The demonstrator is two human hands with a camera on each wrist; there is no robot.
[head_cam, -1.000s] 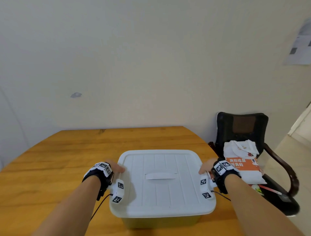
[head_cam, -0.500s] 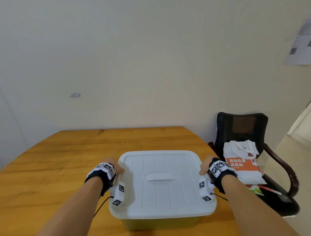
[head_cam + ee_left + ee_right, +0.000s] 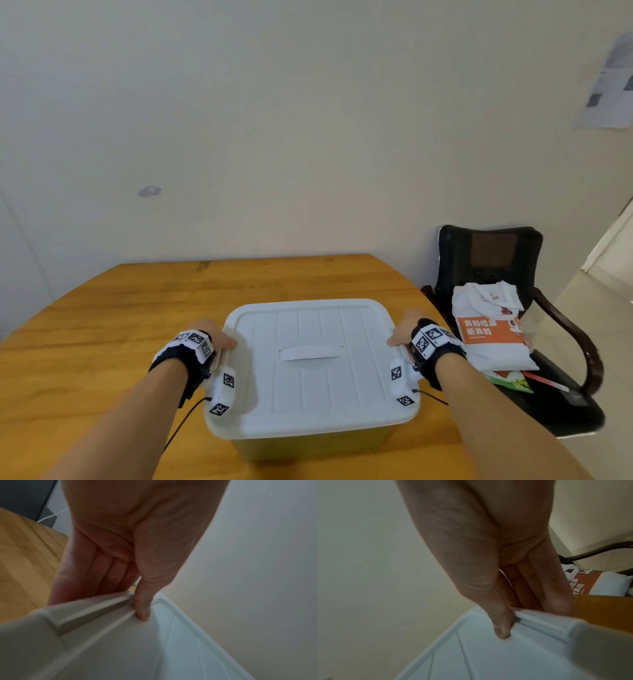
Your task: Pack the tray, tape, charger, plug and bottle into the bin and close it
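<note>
The bin [image 3: 308, 445] stands on the wooden table [image 3: 102, 325] with its white ribbed lid [image 3: 310, 363] lying on top. My left hand [image 3: 219, 337] grips the lid's left rim: thumb [image 3: 143, 609] on top, fingers [image 3: 106, 577] curled under the edge. My right hand [image 3: 400, 334] grips the right rim the same way, with its thumb [image 3: 502, 631] on the lid [image 3: 488, 655] and its fingers [image 3: 556, 601] below the edge. The tray, tape, charger, plug and bottle are nowhere in sight; the lid hides the bin's inside.
A black chair [image 3: 489, 260] stands right of the table, holding a white and orange bag [image 3: 489, 332]. A plain wall rises behind the table's far edge.
Hardly anything differs. Both hands keep their hold on the lid's side rims, and the view has shifted slightly.
</note>
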